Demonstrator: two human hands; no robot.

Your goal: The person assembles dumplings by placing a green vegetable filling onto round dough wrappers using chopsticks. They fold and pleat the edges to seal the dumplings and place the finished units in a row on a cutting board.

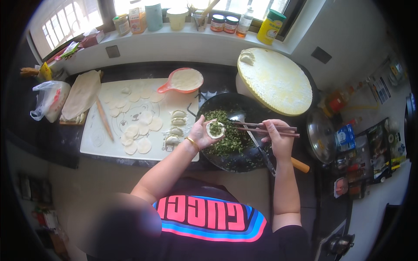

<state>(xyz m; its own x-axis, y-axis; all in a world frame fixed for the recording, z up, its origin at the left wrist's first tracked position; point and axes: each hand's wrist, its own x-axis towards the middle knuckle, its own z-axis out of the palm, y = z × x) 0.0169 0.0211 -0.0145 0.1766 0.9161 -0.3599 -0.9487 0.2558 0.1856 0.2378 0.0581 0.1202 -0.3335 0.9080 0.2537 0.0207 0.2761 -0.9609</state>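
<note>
A round dumpling wrapper [222,130] lies in my left hand [199,135], with a small heap of chopped green filling on it. My left fingers curl around the wrapper from below, over the left side of a black wok [212,102]. My right hand [281,139] grips a pair of brown chopsticks [285,128], whose tips reach left to the filling at the wrapper. Loose green filling [230,147] covers much of the wok. A metal spoon [257,147] leans in it, its handle over the near right rim.
Left of the wok, a white mat [93,150] bears several flat wrappers [143,145], a rolling pin [104,118] and a column of folded dumplings [177,122]. A red-rimmed pan of flour [186,80] stands behind. A floured yellow round tray [278,82] sits behind right; jars line the sill.
</note>
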